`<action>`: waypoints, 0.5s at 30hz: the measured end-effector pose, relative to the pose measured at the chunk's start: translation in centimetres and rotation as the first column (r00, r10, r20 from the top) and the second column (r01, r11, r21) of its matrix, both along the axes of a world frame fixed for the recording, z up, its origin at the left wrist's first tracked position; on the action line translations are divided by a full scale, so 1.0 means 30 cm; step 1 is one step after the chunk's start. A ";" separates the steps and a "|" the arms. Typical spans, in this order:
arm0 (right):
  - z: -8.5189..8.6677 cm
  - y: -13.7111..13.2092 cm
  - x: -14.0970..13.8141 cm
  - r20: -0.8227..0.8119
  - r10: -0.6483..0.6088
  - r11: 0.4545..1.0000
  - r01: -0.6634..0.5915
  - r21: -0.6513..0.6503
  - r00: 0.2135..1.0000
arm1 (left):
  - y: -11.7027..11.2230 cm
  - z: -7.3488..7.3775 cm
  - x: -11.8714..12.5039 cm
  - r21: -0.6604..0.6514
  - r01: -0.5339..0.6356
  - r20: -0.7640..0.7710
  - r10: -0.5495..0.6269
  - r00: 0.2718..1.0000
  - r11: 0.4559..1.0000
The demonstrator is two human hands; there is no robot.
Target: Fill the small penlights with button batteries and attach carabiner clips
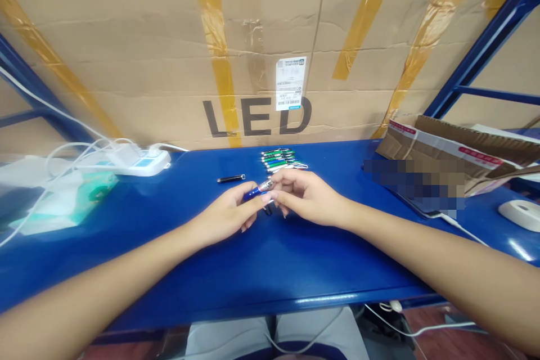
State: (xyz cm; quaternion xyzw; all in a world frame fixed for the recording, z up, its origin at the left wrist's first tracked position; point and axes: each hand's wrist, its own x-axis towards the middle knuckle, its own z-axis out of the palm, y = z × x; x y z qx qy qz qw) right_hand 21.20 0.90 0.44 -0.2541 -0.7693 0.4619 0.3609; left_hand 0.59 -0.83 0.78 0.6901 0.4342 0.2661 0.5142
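Observation:
My left hand point(228, 211) is closed round a small blue pen-shaped tube point(252, 193) with a silvery end, held just above the table. At that silvery end, the fingertips of my right hand point(304, 197) are pinched, close against my left thumb. A dark loop or clip shows under the fingers, partly hidden. Beyond my hands lies a row of several similar slim tubes point(276, 158), mostly green with silver ends, one of them blue. Left of that row, a single black tube point(230, 179) with a metal loop rests on the blue table point(270, 270).
A white power strip point(147, 165) with cables and a green-white plastic packet point(71, 199) are at left. On the right are an open cardboard box point(447, 149), a blurred-out device with a white cable point(458, 222), and a white mouse point(521, 215). A large carton point(169, 67) stands behind.

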 end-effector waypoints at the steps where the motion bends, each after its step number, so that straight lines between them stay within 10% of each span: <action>1: -0.001 0.001 0.001 0.002 0.002 1.000 -0.002 -0.007 1.000 | -0.002 0.002 -0.002 0.011 0.015 -0.012 -0.015 1.000 1.000; 15: 0.034 -0.003 0.032 0.578 -0.105 0.855 -0.224 0.468 0.809 | -0.010 0.005 0.012 -0.180 0.050 0.239 -0.006 0.971 0.982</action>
